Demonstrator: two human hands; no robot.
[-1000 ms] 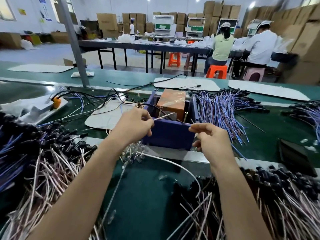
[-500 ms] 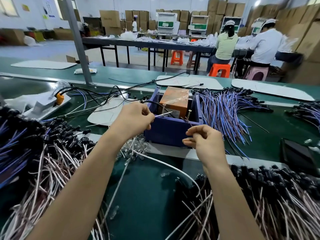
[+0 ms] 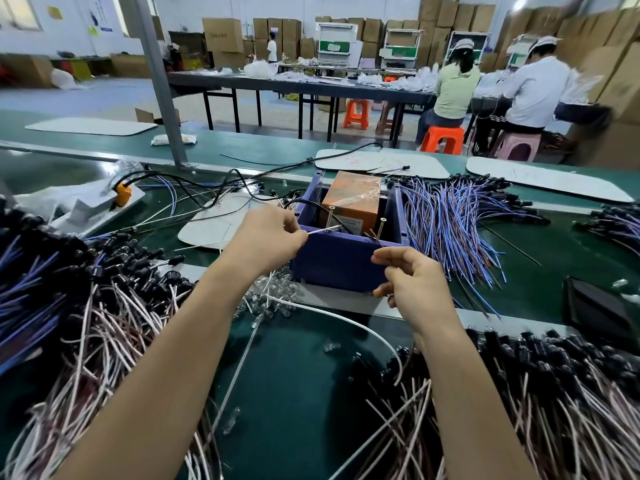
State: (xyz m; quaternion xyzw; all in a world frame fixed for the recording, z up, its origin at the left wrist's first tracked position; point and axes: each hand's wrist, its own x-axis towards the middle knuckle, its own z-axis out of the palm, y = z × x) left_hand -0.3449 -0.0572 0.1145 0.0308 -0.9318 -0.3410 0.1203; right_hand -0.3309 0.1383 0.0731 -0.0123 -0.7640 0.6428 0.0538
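Note:
My left hand (image 3: 265, 242) pinches the end of a thin white wire (image 3: 323, 230) that points right over the rim of a blue bin (image 3: 337, 259). The wire's long white part (image 3: 346, 318) loops down across the green belt below my hands. My right hand (image 3: 414, 289) is curled in front of the bin's right corner, thumb and forefinger pinching something small that I cannot make out. Inside the bin stands an orange box (image 3: 349, 200) wrapped in tape, with two upright screws (image 3: 382, 228) beside it.
Piles of pink-white wires with black caps lie at the left (image 3: 114, 327) and right (image 3: 554, 386). Blue-purple wires (image 3: 446, 220) fan out right of the bin. Small clear bulbs (image 3: 273, 292) lie under my left wrist. A grey post (image 3: 159, 81) stands at the back left. Seated workers (image 3: 533, 84) are behind.
My right hand has dropped from the bin's rim to in front of its right corner. My left hand has stayed at the bin's left rim with the wire end.

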